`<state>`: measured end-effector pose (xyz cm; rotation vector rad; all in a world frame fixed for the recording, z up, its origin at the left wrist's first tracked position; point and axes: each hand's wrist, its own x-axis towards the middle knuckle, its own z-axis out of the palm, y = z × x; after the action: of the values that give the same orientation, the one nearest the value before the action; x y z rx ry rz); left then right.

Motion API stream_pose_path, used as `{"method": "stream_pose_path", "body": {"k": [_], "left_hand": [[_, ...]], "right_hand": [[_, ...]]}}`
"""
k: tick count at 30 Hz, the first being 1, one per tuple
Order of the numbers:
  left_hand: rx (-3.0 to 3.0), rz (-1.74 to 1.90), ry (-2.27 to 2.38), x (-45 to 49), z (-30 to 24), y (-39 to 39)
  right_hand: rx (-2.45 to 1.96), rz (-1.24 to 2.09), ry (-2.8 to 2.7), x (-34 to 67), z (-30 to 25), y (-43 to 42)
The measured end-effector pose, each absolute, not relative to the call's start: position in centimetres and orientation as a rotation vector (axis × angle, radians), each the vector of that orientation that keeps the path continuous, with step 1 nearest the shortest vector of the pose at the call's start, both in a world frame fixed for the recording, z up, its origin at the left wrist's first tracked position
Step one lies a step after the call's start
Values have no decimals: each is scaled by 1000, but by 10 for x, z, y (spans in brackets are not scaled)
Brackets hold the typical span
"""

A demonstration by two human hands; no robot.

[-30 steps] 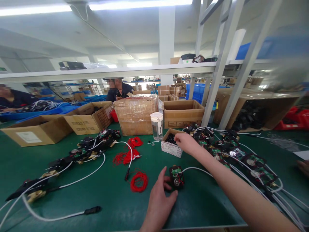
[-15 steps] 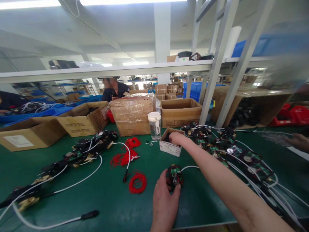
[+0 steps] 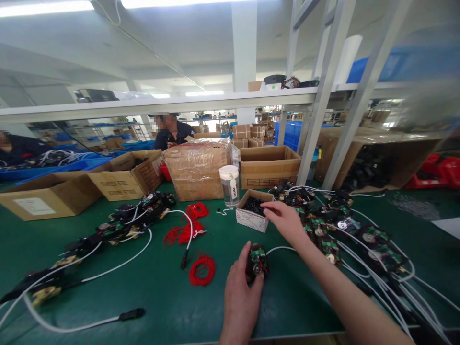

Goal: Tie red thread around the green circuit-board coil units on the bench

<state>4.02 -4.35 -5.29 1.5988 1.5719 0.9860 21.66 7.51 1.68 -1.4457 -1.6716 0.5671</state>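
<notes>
The work in hand looks like fetching a small part for the device [image 3: 259, 256] that sits in the lower middle of the frame, just right of centre. The left hand [image 3: 242, 292] is clamped on this device, its thumb and fingers around the near and left sides, steadying it on the green table [image 3: 172, 311]. The device's green board and round metal disc face up, and a white cable [image 3: 280, 248] runs from it toward the right, passing behind the forearm.

Above it, near the middle of the frame, the right hand [image 3: 287, 223] is at the right edge of a small box [image 3: 251, 221] filled with black parts [image 3: 253, 205]. Its fingertips are drawn close together; whether a part is pinched between them, I cannot tell. As I judge it, the next move calls for a secure pinch on a single piece, fingers lifted clear of the box's rim, and a firm left hold so the cable does not drag the device.
</notes>
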Motion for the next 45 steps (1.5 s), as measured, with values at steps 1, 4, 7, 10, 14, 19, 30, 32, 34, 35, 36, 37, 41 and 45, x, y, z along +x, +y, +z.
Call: {"method": "stream_pose_path", "body": {"k": [1, 4, 7, 10, 14, 19, 30, 32, 34, 35, 36, 37, 41, 45], "left_hand": [[1596, 994, 1563, 40, -54, -43], [1590, 1029, 1532, 40, -57, -42], [1596, 1071, 1527, 41, -59, -42], [1593, 1079, 1543, 41, -59, -42], [1598, 1058, 1565, 41, -57, -42], [1609, 1044, 1570, 41, -56, -42], [1619, 1038, 1563, 41, -56, -44], [1621, 1042, 1550, 40, -57, -44], [1618, 1042, 1544, 40, -58, -44], [1615, 1043, 1542, 40, -58, -44], [1614, 1048, 1540, 40, -58, -44], [1615, 1052, 1533, 40, -59, -44], [1611, 1058, 1508, 40, -57, -44], [1590, 1018, 1509, 38, -53, -41]], "right_hand": [[-1404, 609, -1636, 219, 13, 57], [-1298, 797, -1500, 222, -3, 7], [-1023, 1266, -1023, 219, -17, -28], [-834, 1482, -728, 215, -26, -44], [-718, 1537, -633, 214, -29, -52], [-697, 1583, -563, 213, -31, -57], [-751, 1573, -578, 208, -33, -59], [-854, 1481, -684, 208, -34, -58], [-986, 1379, -812, 209, -34, -55], [-1046, 1335, -876, 209, -34, -54], [-1097, 1299, -941, 210, -34, -52], [-1137, 1268, -1011, 210, -33, -51], [-1231, 1127, -1297, 211, -32, -44], [-1284, 1022, -1463, 206, -32, -39]]}}
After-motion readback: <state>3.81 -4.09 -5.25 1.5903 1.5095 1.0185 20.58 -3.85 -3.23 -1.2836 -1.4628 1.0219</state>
